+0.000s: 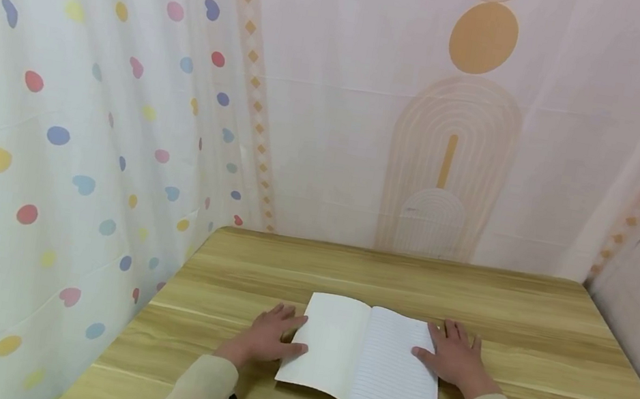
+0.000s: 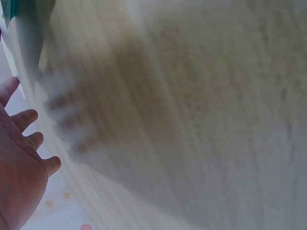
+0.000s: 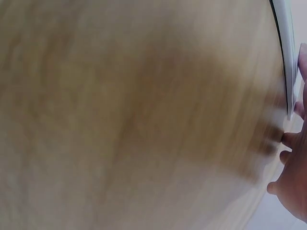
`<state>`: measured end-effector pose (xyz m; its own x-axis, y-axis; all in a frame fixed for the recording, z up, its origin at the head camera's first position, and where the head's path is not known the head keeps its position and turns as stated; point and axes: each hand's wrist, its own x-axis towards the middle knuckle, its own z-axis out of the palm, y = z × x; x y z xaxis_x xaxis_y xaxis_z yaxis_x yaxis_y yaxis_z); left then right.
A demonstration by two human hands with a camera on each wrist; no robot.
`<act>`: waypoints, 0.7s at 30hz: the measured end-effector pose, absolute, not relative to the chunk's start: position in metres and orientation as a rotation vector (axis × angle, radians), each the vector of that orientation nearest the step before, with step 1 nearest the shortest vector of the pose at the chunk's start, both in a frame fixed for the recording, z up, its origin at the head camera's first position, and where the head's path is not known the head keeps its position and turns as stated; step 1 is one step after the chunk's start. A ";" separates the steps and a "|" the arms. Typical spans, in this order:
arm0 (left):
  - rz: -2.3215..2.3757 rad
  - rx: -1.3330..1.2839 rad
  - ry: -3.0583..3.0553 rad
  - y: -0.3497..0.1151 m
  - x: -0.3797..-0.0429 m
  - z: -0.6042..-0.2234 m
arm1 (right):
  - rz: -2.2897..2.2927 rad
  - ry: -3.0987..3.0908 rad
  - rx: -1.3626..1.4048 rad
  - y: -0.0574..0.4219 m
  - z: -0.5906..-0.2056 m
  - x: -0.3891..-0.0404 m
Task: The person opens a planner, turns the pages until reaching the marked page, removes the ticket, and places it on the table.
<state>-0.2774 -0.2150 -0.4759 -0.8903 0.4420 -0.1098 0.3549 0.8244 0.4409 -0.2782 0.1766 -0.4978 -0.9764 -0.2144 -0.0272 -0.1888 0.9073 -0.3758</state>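
While one lined notebook (image 1: 359, 362) lies unfolded on woodgrain counter (image 1: 395, 280), left hand (image 1: 271, 336) and right hand (image 1: 454, 357) rest at its outer edges, both grips spread; roomy toward far counter edge.

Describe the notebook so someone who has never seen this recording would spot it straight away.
In the head view, find the wood-grain table below the patterned curtains. On it, between the left hand and right hand, lies an open notebook. Its pale, blank left side and lined right page distinguish it from the brown tabletop.
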 end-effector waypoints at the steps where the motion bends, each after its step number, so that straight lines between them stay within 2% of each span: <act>1: 0.604 0.630 2.796 -0.215 -0.277 -0.477 | -0.586 2.999 -0.321 0.177 -0.498 -0.279; 21: 0.509 0.601 2.829 -0.213 -0.275 -0.485 | -0.683 2.991 -0.288 0.182 -0.496 -0.278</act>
<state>-0.2748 -0.2133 -0.4845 -0.8962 0.4253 -0.1263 0.3546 0.8577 0.3723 -0.2783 0.1817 -0.4958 -0.9808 -0.1944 -0.0168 -0.1679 0.8845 -0.4353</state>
